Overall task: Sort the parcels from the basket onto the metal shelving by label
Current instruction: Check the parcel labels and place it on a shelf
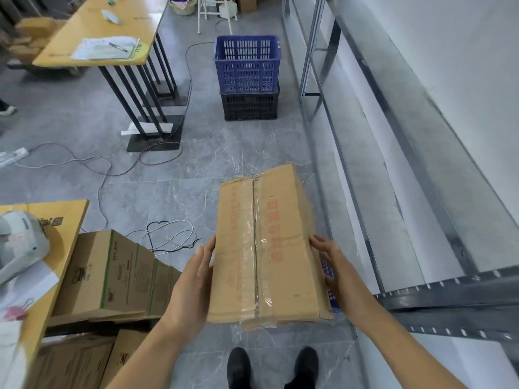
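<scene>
Carrying a parcel (pixel 266 245), hands (pixel 193 279) face stacked crates (pixel 247 77) beside shelving (pixel 421 192).

Open grey floor (pixel 196 175) ahead of the held parcel (pixel 266 248), as far as the stacked blue basket (pixel 247 63). Left of the parcel, blocked by stacked cartons (pixel 112 273), loose cables (pixel 168 237) and table legs (pixel 140 108). Right of the parcel, hemmed by metal shelving (pixel 407 192), shelf surfaces bare.

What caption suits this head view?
Both hands, left hand and right hand, hold a taped cardboard parcel beside metal shelving.
</scene>
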